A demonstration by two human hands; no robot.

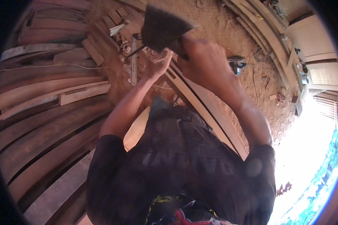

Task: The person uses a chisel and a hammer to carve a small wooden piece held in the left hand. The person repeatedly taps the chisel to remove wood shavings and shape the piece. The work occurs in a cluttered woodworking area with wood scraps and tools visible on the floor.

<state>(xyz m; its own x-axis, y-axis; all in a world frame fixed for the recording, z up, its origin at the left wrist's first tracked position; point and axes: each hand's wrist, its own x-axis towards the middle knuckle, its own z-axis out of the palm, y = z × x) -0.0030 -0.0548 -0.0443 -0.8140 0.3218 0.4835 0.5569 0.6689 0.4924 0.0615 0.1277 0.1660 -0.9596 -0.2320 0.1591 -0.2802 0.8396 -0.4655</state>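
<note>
My right hand is closed round a tool with a broad, dark, wedge-shaped head. Whether this is a mallet or a hatchet I cannot tell. The head is raised above my left hand, covering part of it. My left fingers are curled closed near the end of a long wooden beam; what they hold is hidden. A narrow slot shows in the beam's top face close to that hand. From there the beam runs back toward my right side, next to a second, redder board.
Stacked dark planks fill the left side. Wood offcuts lie beyond my left hand on the sawdust-covered ground. A metal power tool rests right of my right hand. Long boards line the far right.
</note>
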